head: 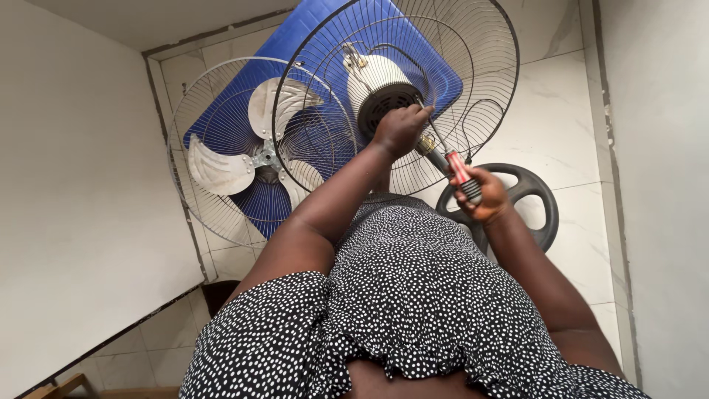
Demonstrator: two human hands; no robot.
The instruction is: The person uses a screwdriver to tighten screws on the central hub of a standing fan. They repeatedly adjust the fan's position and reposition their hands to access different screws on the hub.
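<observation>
Overhead, from the head camera: left hand (399, 130) pressed against black fan motor (385, 106) inside rear wire guard (473, 89); right hand (484, 193) closed around red-handled screwdriver (449, 158), tip at motor. Nearby, front guard with blades (221, 162) on blue board (432, 70).

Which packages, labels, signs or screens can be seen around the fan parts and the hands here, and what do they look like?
None: no package, label, sign or screen shows in this view.
What is there: a black wire fan guard with its motor, a second guard with pale blades on a blue sheet, and a red-handled screwdriver in the right hand.
</observation>
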